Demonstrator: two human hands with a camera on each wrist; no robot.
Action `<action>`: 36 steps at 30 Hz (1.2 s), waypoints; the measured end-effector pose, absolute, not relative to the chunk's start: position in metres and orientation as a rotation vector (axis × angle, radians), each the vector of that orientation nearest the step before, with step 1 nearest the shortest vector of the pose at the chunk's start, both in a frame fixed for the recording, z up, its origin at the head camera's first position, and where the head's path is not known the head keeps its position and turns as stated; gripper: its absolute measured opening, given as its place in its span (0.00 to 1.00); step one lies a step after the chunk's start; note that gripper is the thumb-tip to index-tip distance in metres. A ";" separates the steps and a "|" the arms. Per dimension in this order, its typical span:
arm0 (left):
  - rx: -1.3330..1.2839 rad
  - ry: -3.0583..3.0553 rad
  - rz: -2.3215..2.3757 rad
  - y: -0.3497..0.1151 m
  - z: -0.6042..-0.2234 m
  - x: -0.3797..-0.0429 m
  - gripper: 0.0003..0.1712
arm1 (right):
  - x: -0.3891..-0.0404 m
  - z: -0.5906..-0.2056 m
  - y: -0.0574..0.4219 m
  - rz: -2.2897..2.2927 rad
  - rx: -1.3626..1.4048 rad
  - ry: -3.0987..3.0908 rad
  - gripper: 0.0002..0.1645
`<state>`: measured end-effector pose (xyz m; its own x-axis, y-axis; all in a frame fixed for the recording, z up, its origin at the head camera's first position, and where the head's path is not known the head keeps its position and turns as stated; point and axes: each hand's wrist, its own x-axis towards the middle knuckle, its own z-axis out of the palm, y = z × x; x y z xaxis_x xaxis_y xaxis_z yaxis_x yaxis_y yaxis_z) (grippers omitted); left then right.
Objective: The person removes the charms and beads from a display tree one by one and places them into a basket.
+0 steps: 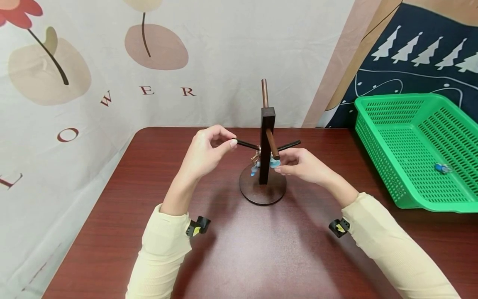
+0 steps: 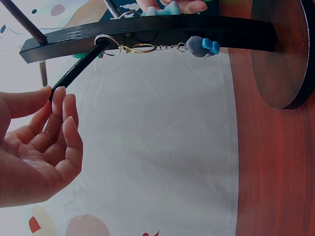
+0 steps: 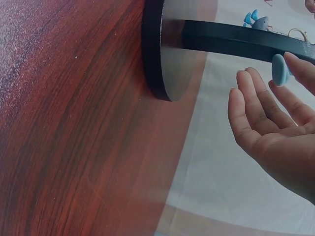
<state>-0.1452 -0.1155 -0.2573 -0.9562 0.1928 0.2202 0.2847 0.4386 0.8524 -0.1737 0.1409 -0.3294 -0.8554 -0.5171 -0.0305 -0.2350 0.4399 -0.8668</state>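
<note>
A dark wooden stand with pegs and a round base stands on the table. My left hand pinches the tip of its left black peg between thumb and fingertips. Around that peg's inner end hangs a keychain with a metal ring, a gold clasp and a small grey-blue figure with bright blue parts. On the other side, my right hand holds a light-blue pendant between thumb and index finger, close to the post. The right black peg rises just above this hand.
At the right sits a green plastic basket with a small blue trinket inside. Brown upper pegs jut from the post toward me and toward the back. A printed cloth hangs behind the red-brown table.
</note>
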 end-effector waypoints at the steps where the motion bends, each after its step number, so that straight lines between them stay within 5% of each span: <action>1: -0.432 -2.587 -1.560 -0.116 -0.257 -0.145 0.05 | -0.174 -0.329 0.140 -1.376 -0.651 2.406 0.23; 36: -0.421 -2.598 -1.570 -0.115 -0.257 -0.145 0.05 | -0.175 -0.328 0.142 -1.391 -0.693 2.435 0.17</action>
